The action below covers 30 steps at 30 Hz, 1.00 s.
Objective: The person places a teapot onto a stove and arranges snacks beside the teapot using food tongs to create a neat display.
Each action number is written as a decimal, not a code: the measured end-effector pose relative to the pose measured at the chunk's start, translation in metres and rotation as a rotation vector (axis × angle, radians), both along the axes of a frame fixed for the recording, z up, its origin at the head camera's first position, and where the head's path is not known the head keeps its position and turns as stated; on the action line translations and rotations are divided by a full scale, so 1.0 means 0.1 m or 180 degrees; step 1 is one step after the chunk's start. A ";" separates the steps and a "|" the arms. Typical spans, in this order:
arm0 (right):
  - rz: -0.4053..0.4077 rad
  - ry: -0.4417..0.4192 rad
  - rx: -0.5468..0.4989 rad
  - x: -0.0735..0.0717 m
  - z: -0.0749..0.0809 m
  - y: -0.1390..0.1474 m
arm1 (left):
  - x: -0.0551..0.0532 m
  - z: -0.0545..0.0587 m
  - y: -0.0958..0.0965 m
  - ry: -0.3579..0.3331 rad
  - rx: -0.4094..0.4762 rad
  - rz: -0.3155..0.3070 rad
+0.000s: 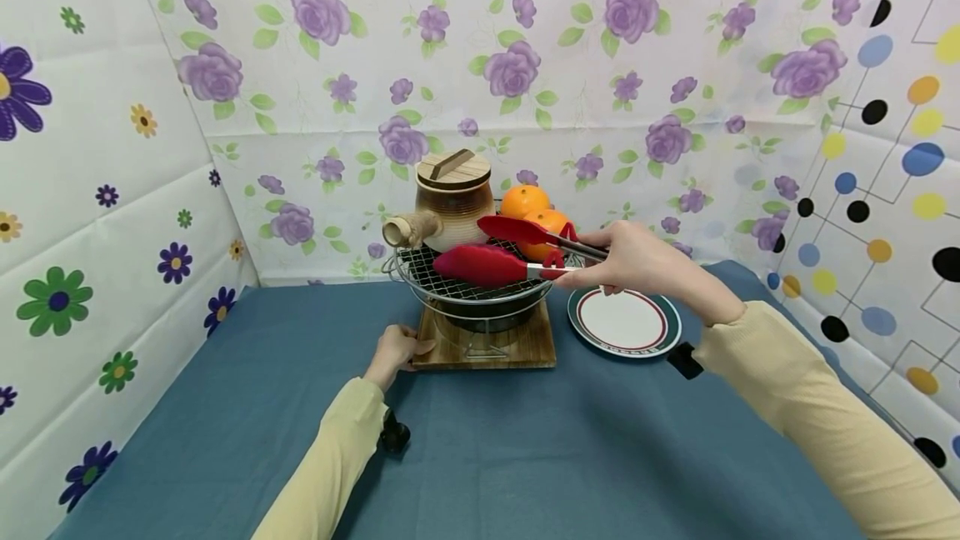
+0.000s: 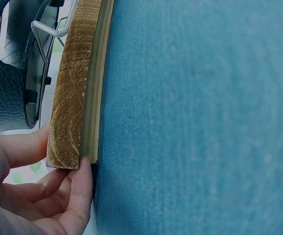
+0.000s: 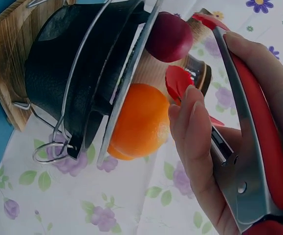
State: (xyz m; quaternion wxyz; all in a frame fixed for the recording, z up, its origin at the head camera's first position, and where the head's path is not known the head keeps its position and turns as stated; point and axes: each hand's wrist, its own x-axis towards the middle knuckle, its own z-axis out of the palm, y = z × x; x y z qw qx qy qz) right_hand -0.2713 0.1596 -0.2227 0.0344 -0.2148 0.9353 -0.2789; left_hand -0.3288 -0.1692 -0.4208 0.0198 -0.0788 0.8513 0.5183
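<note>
My left hand (image 1: 395, 350) pinches the front left corner of a square wooden board (image 1: 538, 344). On that board stands a black tabletop stove (image 3: 53, 63) with a round wire grill (image 1: 426, 275) on top. My right hand (image 1: 641, 261) holds red-tipped metal tongs (image 1: 513, 229), their arms spread apart over the grill. In the right wrist view, a dark red round item (image 3: 169, 36) sits on the grill near the tongs; its kind is unclear. Behind the tongs lie two oranges (image 1: 523, 200). A brown side-handled teapot (image 1: 461, 213) with a wooden lid shares the grill.
A white plate (image 1: 622, 319) with a green rim lies right of the board, below my right forearm. Blue cloth (image 1: 510, 457) covers the table. Patterned sheets (image 1: 450, 48) hang behind and at both sides.
</note>
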 end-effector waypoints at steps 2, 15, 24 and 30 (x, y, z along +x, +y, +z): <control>-0.0080 0.0014 -0.0009 0.01 0.02 0.02 | -0.01 -0.01 0.00 -0.0005 -0.0007 0.0015; -0.0321 0.0305 -0.0329 0.04 0.07 0.25 | -0.01 -0.02 0.01 -0.0045 -0.0030 0.0032; -0.0492 0.0297 -0.0423 0.08 0.06 0.42 | 0.01 0.01 0.01 -0.0004 -0.0014 0.0008; -0.0664 0.0285 -0.0499 0.09 0.06 0.56 | 0.03 0.01 0.01 0.0059 -0.0021 -0.0022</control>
